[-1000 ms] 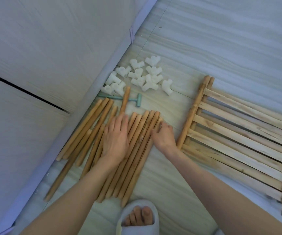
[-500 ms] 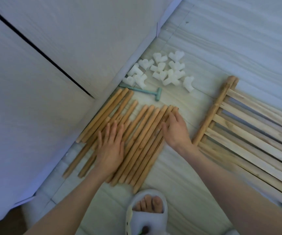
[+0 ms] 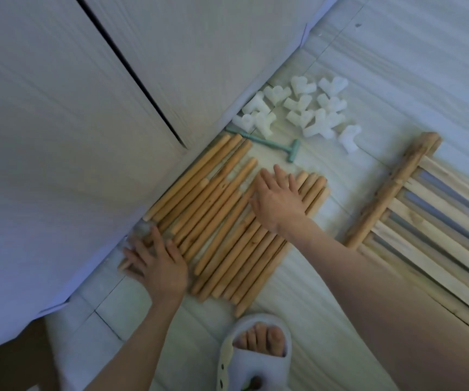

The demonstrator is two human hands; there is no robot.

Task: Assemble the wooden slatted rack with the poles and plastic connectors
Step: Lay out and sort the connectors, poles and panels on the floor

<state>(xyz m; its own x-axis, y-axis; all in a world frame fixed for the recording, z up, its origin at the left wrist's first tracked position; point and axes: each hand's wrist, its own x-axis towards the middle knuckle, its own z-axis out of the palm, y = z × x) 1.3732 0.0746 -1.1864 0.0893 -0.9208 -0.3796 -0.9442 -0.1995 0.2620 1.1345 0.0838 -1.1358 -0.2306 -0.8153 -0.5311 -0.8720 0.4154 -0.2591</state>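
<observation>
Several wooden poles [image 3: 227, 221] lie side by side on the pale floor along a white cabinet. My left hand [image 3: 160, 266] rests flat with spread fingers on the near ends of the leftmost poles, by the cabinet base. My right hand [image 3: 278, 198] lies flat on the far part of the right-hand poles, fingers straight. A heap of white plastic connectors [image 3: 304, 108] sits beyond the poles. Wooden slatted panels [image 3: 431, 221] lie stacked to the right.
A small green T-shaped tool [image 3: 273, 143] lies between the poles and the connectors. The white cabinet [image 3: 86, 122] bounds the left side. My foot in a white slipper [image 3: 256, 351] stands just below the poles.
My left hand slid down and left to the near ends of the poles. My right hand moved left and up across them. The poles are spread out more, and the camera shifted.
</observation>
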